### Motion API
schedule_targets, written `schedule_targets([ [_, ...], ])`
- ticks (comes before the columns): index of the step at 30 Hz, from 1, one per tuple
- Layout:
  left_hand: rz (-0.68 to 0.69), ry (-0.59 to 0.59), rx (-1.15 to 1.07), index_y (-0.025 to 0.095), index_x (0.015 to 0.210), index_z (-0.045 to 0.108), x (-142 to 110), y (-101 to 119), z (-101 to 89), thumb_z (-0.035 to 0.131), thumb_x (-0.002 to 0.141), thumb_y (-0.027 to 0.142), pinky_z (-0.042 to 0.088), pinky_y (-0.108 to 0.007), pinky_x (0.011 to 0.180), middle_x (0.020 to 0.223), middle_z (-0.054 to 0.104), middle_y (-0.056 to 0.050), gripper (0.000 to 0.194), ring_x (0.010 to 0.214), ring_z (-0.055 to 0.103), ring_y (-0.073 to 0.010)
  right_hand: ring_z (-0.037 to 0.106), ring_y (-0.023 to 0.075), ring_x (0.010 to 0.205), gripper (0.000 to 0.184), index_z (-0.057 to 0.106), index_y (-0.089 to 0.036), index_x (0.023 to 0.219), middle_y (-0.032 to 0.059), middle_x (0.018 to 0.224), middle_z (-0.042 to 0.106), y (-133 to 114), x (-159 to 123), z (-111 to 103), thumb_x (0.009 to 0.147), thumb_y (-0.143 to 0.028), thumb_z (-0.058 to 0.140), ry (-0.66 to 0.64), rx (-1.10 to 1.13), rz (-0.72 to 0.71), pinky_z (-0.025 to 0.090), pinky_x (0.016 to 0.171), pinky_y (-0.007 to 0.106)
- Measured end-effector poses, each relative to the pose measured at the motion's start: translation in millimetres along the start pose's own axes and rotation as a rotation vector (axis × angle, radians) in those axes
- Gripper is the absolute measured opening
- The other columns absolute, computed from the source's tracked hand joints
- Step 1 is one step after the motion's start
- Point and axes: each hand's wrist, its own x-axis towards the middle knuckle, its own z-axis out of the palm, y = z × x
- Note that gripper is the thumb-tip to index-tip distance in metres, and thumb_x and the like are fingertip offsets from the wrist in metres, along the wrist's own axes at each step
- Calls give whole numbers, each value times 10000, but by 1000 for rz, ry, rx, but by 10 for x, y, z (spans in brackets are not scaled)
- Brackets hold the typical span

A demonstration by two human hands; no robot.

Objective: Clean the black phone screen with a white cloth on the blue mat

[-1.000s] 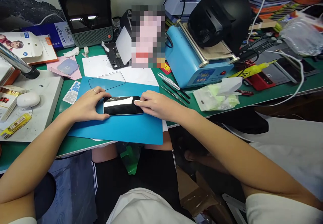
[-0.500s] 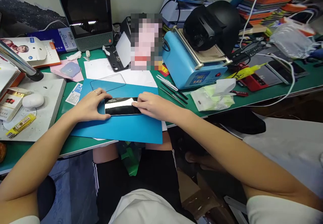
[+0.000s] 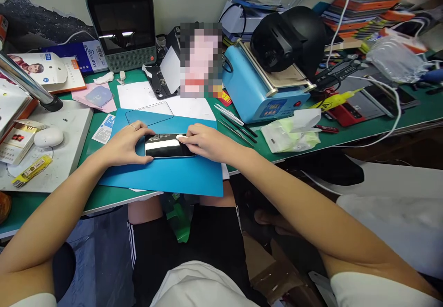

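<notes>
A phone with a glossy black screen (image 3: 162,149) lies flat on a blue mat (image 3: 166,175). My left hand (image 3: 126,144) grips its left end, thumb at the near corner and fingers at the far corner. Over the right end, my right hand (image 3: 204,143) has its fingers closed in a pinch, tips on the glass. A small white bit shows at those fingertips; what it is cannot be made out. Behind the phone, a thin black rectangular frame (image 3: 150,113) rests across the mat and white paper (image 3: 188,111).
Tweezers (image 3: 238,131) and pens lie right of the mat, before a blue machine (image 3: 266,97) with a black headset on top. A tissue pack (image 3: 290,134) sits nearby. At left are a grey box (image 3: 78,127), a white earbud case (image 3: 48,137) and a lamp pole (image 3: 31,83).
My right fingertips have shifted slightly left and toward the far edge of the screen. My left hand keeps its hold on the phone. The whole view has shifted a little.
</notes>
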Motion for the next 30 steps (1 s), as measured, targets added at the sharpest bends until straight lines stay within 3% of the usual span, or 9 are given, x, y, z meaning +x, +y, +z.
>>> schedule_targets([
  [9, 10, 5, -11, 197, 1439, 628, 13, 6, 3, 750, 795, 649, 516, -522, 1076, 1322, 581, -126, 796, 1193, 611, -362, 565, 274, 918, 463, 796, -186, 1165, 135, 1005, 641, 9, 2, 0, 1154, -383, 377, -1, 22, 22, 446, 758, 401],
  [30, -13, 10, -11, 209, 1434, 624, 13, 25, -1, 744, 787, 676, 520, -539, 1100, 1357, 564, -128, 808, 1198, 616, -361, 569, 272, 922, 403, 792, -168, 1184, 138, 1024, 637, -32, 68, 61, 1128, -331, 428, 25, 67, 69, 444, 759, 396],
])
